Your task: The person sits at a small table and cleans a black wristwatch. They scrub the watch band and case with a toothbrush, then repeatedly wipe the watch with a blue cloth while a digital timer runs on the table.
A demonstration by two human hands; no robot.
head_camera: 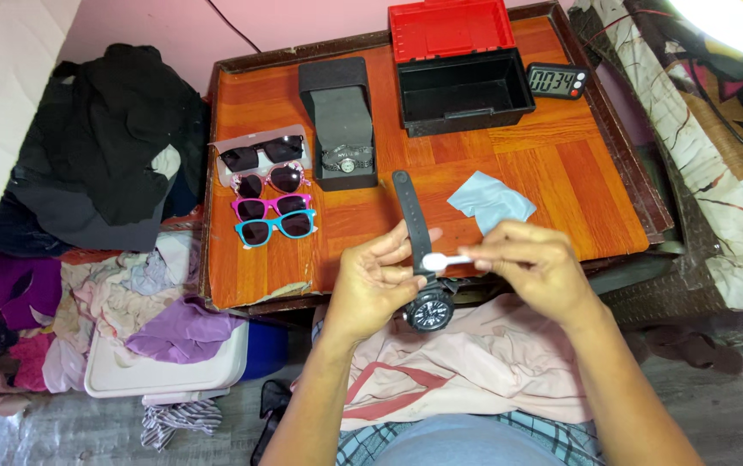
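Note:
My left hand (371, 280) holds a black wristwatch (428, 309) with a round dial and a long black strap (412, 216) that points up toward the table. My right hand (533, 263) pinches a small white tool (445, 260) with a rounded tip, which lies against the strap just above the dial. Both hands hover over my lap, at the near edge of the wooden table (552, 164).
On the table lie several sunglasses (269, 192), an open black box with a metal watch (347, 159), a light blue cloth (490, 200), an open black case with a red lid (462, 91), and a digital timer (557, 81). Clothes (104, 138) pile at the left.

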